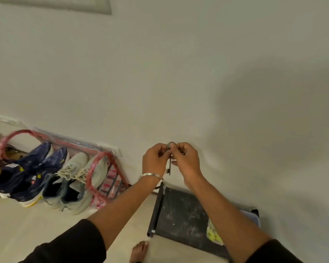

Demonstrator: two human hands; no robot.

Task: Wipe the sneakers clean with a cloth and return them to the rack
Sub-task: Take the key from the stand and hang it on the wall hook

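Nearest: a bare foot (140, 250) on the pale floor (27, 230), dark sleeves at the bottom edge. Just beyond, to the right, a low black stand (180, 211) against the wall, a yellow-and-white bundle (214, 234) at its right end. It may be the cloth; too blurred to tell.

Both hands are raised in front of the wall (179, 73), fingertips meeting. The left hand (156, 160), bangle (150, 175) at the wrist, and the right hand (186, 160) both pinch a metal ring (171, 144) with a key (169, 166) hanging straight down from it. Neither hand is free.

Task items lie well to the left of the hands and lower. The rack (106, 179), red-wrapped frame, stands on the floor against the wall. On it are the grey sneakers (78, 179) and, further left, the navy sneakers (29, 168). Each shoe's long axis runs heel toward the camera, toe toward the wall.

Judgement: the left hand is the nearer one to the shoes, the grey pair first in reach, heels presented for a grab. No wiping begun. The key must be let go before either hand can turn left and down.
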